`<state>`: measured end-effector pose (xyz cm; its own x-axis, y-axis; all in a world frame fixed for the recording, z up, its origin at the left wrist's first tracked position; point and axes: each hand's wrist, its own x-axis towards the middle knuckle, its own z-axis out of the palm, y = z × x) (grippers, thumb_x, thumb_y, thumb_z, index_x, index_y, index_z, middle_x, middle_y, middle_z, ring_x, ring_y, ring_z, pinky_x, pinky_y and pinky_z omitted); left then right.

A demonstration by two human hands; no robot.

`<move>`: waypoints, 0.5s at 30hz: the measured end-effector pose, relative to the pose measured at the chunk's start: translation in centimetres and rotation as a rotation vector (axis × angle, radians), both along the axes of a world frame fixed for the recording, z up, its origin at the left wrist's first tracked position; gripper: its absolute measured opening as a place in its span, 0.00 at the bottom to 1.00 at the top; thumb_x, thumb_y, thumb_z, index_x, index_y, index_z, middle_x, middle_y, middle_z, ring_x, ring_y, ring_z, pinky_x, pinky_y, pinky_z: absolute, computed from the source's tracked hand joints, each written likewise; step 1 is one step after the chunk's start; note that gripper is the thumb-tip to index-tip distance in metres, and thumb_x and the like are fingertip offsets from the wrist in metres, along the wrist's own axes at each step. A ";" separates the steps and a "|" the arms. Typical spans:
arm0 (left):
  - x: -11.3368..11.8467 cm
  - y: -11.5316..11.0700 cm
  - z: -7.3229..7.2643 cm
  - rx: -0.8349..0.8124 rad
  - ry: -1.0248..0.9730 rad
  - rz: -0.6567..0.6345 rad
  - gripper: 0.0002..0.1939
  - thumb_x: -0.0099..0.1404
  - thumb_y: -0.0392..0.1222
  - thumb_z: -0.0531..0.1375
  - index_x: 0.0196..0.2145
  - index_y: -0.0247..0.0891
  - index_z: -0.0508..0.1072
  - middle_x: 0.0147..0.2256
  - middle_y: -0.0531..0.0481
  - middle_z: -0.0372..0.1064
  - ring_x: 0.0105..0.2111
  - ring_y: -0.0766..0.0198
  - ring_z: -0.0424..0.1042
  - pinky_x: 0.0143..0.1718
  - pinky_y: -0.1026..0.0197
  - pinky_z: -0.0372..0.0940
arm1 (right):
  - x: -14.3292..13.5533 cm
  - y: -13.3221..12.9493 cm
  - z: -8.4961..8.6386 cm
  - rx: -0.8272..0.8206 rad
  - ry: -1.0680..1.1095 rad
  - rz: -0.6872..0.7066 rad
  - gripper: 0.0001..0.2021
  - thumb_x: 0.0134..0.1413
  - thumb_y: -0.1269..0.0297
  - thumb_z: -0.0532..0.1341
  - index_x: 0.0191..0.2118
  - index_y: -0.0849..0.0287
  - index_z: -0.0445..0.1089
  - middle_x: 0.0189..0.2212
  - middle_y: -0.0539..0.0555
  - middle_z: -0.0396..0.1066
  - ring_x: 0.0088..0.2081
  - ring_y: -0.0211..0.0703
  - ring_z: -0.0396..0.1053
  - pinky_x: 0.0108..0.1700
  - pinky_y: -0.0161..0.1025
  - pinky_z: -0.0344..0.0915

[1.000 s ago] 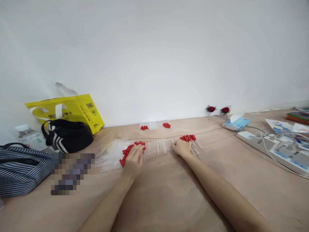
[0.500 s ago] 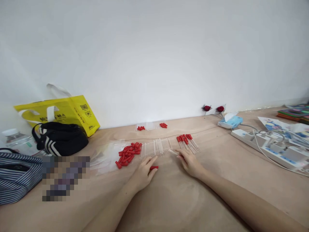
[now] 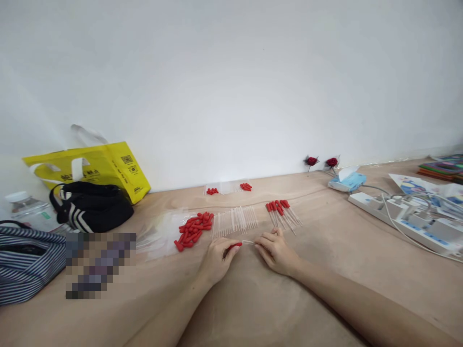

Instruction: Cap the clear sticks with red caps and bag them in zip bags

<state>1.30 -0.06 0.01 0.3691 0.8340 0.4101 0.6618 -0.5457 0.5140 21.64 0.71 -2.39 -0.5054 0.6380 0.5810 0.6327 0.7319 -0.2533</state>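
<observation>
"While the left hand [image 3: 217,260] pinches a red cap [image 3: 234,245], what does the right hand [image 3: 277,253] do?"
"Pinches a clear stick [image 3: 248,242], its end just beside the cap, well in from the desk's [image 3: 325,241] far edge."
"Beyond them?"
"A red pile [image 3: 193,230], left of a stick row [image 3: 235,220]."

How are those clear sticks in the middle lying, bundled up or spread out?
Spread out: the clear sticks lie side by side in a row on the table, just right of the heaped red pieces, some nearly touching.
</observation>
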 end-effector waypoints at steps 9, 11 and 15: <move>0.5 -0.1 -0.6 -0.286 -0.351 0.023 0.11 0.60 0.43 0.52 0.32 0.34 0.71 0.25 0.51 0.69 0.24 0.66 0.67 0.27 0.65 0.62 | -1.0 -0.7 -0.1 -0.004 0.079 0.071 0.11 0.57 0.70 0.47 0.37 0.62 0.66 0.26 0.53 0.65 0.28 0.37 0.57 0.36 0.36 0.48; 0.5 0.0 -0.9 -0.356 -0.439 0.017 0.11 0.58 0.44 0.53 0.31 0.33 0.70 0.23 0.52 0.66 0.21 0.68 0.65 0.23 0.66 0.60 | -1.2 -0.9 0.1 -0.026 0.098 0.088 0.11 0.57 0.69 0.47 0.37 0.62 0.66 0.25 0.52 0.64 0.28 0.37 0.57 0.35 0.36 0.48; 0.2 0.0 -1.5 -0.388 -0.468 0.020 0.11 0.57 0.45 0.54 0.30 0.34 0.69 0.21 0.54 0.63 0.20 0.70 0.61 0.22 0.68 0.58 | -1.0 -0.7 0.5 -0.066 0.057 0.126 0.10 0.56 0.70 0.48 0.38 0.60 0.66 0.24 0.51 0.64 0.27 0.36 0.57 0.35 0.36 0.46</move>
